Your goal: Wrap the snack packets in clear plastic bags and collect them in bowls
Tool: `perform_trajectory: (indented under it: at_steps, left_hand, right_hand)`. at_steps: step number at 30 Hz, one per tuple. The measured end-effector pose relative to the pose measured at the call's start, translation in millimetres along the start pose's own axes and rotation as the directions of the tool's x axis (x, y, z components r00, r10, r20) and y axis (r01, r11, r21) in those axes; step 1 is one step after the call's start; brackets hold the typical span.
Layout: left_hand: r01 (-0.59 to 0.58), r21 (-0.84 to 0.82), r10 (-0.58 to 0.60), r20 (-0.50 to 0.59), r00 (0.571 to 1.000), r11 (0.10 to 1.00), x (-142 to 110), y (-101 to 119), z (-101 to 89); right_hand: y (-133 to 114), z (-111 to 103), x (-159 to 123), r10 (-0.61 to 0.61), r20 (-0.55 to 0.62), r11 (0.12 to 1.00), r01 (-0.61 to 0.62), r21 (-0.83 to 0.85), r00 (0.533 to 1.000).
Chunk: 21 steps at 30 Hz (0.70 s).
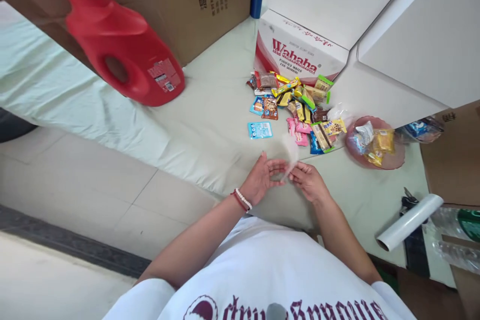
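A thin clear plastic piece (290, 155), perhaps a small bag, is blurred by motion between my hands. My right hand (310, 182) pinches its lower part between thumb and fingertips. On the other side, my left hand (259, 179) has its thumb raised and its fingers stretched towards the plastic; the fingertips reach its edge. Just beyond my hands lies a light blue snack packet (260, 130), flat on the cloth. Behind it is a pile of small wrapped snacks, among them pink packets (299, 127), a brown cookie packet (270, 108) and a yellow packet (334, 126).
A pink glass bowl (400, 152) holding wrapped snacks stands at the right. Behind the pile is a Wahaha carton (300, 52). A red jug (127, 55) stands at the left before a cardboard box (180, 5). A white roll (410, 222) and plastic bottles (455, 222) lie right.
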<state>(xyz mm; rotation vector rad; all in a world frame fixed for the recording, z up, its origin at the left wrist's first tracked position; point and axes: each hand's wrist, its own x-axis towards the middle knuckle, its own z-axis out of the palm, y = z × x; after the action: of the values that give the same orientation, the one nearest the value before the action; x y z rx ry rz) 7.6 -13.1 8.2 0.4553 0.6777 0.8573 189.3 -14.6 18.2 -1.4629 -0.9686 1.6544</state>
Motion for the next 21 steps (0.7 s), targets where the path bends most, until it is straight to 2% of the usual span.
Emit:
perform_trajectory:
  at_steps: [3, 5, 8, 10, 13, 16, 18, 21]
  left_hand:
    - [-0.097, 0.031, 0.099, -0.069, 0.993, 0.995, 2.2, -3.4, 0.7]
    - [-0.158, 0.091, 0.17, -0.144, 0.975, 0.983, 5.7, -5.3, -2.3]
    - [-0.219, 0.163, 0.262, -0.333, 0.906, 0.962, 14.2, -4.7, -10.2]
    - [-0.242, 0.174, 0.293, -0.39, 0.873, 0.955, 17.9, -2.9, -15.3]
    - [-0.252, 0.259, 0.334, -0.355, 0.873, 0.933, 16.7, -2.3, -17.0]
    - [-0.223, 0.409, 0.369, -0.324, 0.871, 0.885, 11.2, -5.8, -9.3]
    - [-0.2, 0.447, 0.354, -0.292, 0.889, 0.872, 8.1, -8.5, -1.5]
    - [-0.176, 0.342, 0.267, -0.242, 0.933, 0.923, 5.2, -9.5, 7.5]
  right_hand:
    - [16.7, 1.9, -2.2, -0.081, -0.101, 0.982, 0.062, -0.181, 0.992]
    - [20.3, -3.1, -6.6, -0.132, -0.092, 0.951, 0.1, -0.292, 0.987]
    - [21.1, -13.3, -16.3, -0.15, -0.053, 0.927, 0.122, -0.356, 0.987]
    - [20.2, -20.2, -22.5, -0.145, -0.026, 0.922, 0.125, -0.366, 0.989]
    - [14.9, -26.6, -28.6, -0.201, -0.073, 0.912, 0.159, -0.379, 0.977]
    - [4.7, -21.6, -29.4, -0.348, -0.165, 0.88, 0.261, -0.396, 0.923]
    - [-1.3, -11.8, -25.9, -0.405, -0.115, 0.854, 0.329, -0.404, 0.907]
    - [-2.9, 4.9, -15.3, -0.43, 0.004, 0.82, 0.392, -0.417, 0.903]
